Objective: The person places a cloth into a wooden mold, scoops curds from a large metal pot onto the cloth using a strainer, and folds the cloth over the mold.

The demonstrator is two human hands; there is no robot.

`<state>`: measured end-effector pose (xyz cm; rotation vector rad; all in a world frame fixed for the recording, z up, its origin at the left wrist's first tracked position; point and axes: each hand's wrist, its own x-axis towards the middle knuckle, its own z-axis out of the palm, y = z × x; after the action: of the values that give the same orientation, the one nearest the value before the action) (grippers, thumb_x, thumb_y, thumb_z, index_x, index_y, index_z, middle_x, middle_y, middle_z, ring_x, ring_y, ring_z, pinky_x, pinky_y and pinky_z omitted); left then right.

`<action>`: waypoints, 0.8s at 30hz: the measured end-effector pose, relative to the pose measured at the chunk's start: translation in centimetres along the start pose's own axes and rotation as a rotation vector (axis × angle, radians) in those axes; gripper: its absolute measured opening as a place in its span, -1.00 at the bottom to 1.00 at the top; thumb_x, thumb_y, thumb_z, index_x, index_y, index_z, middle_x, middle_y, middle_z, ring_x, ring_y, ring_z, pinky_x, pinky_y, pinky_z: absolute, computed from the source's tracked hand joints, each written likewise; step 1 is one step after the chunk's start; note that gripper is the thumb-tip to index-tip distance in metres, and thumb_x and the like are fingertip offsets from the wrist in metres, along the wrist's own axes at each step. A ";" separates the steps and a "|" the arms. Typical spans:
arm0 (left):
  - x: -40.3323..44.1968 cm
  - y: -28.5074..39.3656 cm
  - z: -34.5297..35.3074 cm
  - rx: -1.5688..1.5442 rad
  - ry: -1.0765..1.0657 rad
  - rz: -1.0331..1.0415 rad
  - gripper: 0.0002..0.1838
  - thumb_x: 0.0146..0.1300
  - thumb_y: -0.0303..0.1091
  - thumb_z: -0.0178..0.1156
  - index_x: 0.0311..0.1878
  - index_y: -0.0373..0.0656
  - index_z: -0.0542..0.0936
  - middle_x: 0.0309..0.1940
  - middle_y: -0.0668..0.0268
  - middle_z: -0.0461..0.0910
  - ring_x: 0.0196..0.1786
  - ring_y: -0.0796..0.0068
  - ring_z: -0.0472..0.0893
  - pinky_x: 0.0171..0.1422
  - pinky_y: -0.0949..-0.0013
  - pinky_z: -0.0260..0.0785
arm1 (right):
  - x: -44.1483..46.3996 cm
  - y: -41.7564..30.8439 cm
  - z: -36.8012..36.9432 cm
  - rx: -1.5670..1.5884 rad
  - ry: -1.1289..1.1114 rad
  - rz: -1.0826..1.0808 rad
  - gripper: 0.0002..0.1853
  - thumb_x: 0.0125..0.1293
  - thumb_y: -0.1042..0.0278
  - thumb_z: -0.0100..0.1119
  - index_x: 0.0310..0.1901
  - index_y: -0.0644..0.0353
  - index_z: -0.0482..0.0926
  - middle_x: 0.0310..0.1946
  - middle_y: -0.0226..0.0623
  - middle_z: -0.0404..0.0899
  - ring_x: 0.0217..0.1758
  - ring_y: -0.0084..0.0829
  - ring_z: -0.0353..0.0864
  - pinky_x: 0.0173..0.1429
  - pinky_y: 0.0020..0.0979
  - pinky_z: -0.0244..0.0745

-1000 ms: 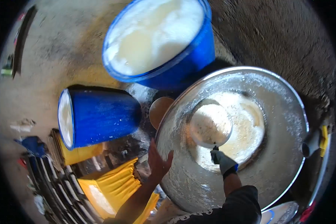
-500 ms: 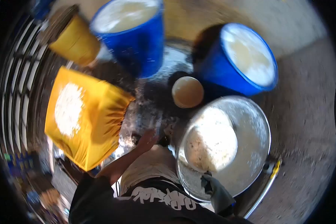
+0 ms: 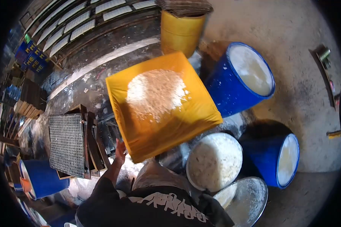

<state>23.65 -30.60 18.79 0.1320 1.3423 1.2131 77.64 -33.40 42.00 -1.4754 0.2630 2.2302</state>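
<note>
A round white basin (image 3: 215,162) of pale, lumpy material tilts in front of me, beside my right thigh. My right hand (image 3: 206,197), in a dark glove and mostly lost against the dark sleeve, grips its near rim. My left hand (image 3: 120,152) is bare, fingers apart and holding nothing, close to the near left corner of a yellow cloth-covered surface (image 3: 147,145). On that cloth lies a heap of whitish crumbly material (image 3: 155,94). Below and right of the basin sits a large metal bowl (image 3: 254,200), with pale material inside.
Two blue barrels (image 3: 231,87) (image 3: 259,155) of frothy pale liquid stand to the right. A yellow drum (image 3: 180,34) is behind the cloth. To the left are stacked mesh-topped frames (image 3: 66,145) and another blue barrel (image 3: 51,179). Racks of white sheets (image 3: 79,28) line the back.
My view has turned left, toward the yellow cloth. The white basin has come out of the metal bowl with my right hand. My left hand has moved near the cloth's corner.
</note>
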 end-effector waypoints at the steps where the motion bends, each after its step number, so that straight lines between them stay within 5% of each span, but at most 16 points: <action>1: 0.7 1.6 0.8 -0.076 -0.007 0.081 -0.01 0.29 0.61 -0.23 0.51 0.02 0.27 0.44 0.31 0.35 0.48 0.22 0.26 0.50 -0.04 -0.01 | 1.1 -0.8 2.6 -0.029 -0.017 0.011 -0.88 0.46 0.33 0.13 -0.23 0.14 0.47 -0.51 -0.42 0.50 -0.59 -0.56 0.48 -0.52 -0.48 0.42; 6: 1.5 8.5 6.9 -0.280 -0.323 0.307 -0.23 0.58 0.24 -0.38 0.57 -0.19 0.12 0.57 0.26 0.14 0.60 0.34 0.08 0.64 0.16 -0.13 | 5.1 -4.1 15.5 -0.137 -0.122 0.046 -0.86 0.46 0.29 0.13 -0.25 0.14 0.48 -0.54 -0.46 0.48 -0.61 -0.57 0.47 -0.55 -0.48 0.40; 7: 3.1 7.4 6.7 -0.191 -0.290 0.513 -0.32 0.64 0.06 -0.39 0.58 -0.27 0.06 0.58 0.22 0.09 0.62 0.34 0.02 0.67 0.30 -0.16 | 6.2 -4.8 18.4 -0.150 -0.145 0.050 -0.85 0.46 0.29 0.13 -0.25 0.14 0.48 -0.55 -0.47 0.48 -0.62 -0.58 0.46 -0.55 -0.47 0.39; 10: 4.1 8.0 7.1 -0.216 -0.132 0.276 -0.30 0.60 0.09 -0.18 0.58 -0.20 0.09 0.56 0.32 0.14 0.56 0.43 0.16 0.65 0.32 -0.08 | 9.2 -6.2 25.0 -0.148 -0.218 0.054 -0.84 0.47 0.27 0.13 -0.26 0.13 0.49 -0.57 -0.49 0.47 -0.63 -0.59 0.45 -0.57 -0.47 0.38; 11: 3.7 8.4 7.6 -0.215 -0.133 0.277 -0.30 0.60 0.09 -0.18 0.58 -0.20 0.09 0.56 0.32 0.14 0.56 0.43 0.16 0.65 0.32 -0.08 | 13.7 -6.6 23.9 0.019 -0.435 0.209 -0.82 0.47 0.28 0.12 -0.28 0.17 0.49 -0.55 -0.47 0.52 -0.62 -0.55 0.48 -0.52 -0.48 0.42; 15: 3.2 9.4 7.9 -0.063 -0.111 0.342 -0.28 0.59 0.13 -0.20 0.55 -0.25 0.13 0.51 0.24 0.21 0.52 0.38 0.21 0.59 0.29 0.01 | 17.7 -8.6 30.1 -0.078 -0.271 0.142 -0.79 0.45 0.23 0.13 -0.35 0.10 0.47 -0.64 -0.52 0.46 -0.70 -0.54 0.40 -0.61 -0.41 0.36; 22: 5.3 8.2 6.0 -0.013 -0.120 0.245 -0.26 0.56 0.18 -0.14 0.51 -0.26 0.22 0.46 0.23 0.30 0.46 0.37 0.31 0.52 0.27 0.13 | 20.4 -16.7 31.3 -0.294 0.309 -0.675 -0.74 0.35 0.21 0.22 -0.44 0.09 0.42 -0.62 -0.33 0.46 -0.63 -0.42 0.48 -0.57 -0.31 0.39; 23: 5.3 8.2 5.9 0.036 -0.072 0.279 -0.26 0.54 0.18 -0.09 0.49 -0.27 0.25 0.45 0.20 0.33 0.45 0.33 0.33 0.50 0.25 0.15 | 22.1 -19.1 29.7 -0.338 0.495 -1.085 -0.76 0.31 0.25 0.25 -0.40 0.11 0.41 -0.59 -0.33 0.47 -0.65 -0.44 0.46 -0.58 -0.32 0.37; 24: 5.1 8.3 5.6 0.058 -0.086 0.275 -0.26 0.54 0.18 -0.09 0.49 -0.27 0.25 0.45 0.20 0.33 0.45 0.33 0.33 0.50 0.25 0.15 | 21.3 -21.4 28.2 -0.301 0.561 -1.263 -0.77 0.28 0.28 0.28 -0.36 0.12 0.40 -0.56 -0.33 0.48 -0.65 -0.46 0.45 -0.58 -0.33 0.37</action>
<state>22.02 -20.25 22.83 0.4163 1.3140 1.3812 57.47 2.18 36.08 -1.6665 -0.6922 0.8535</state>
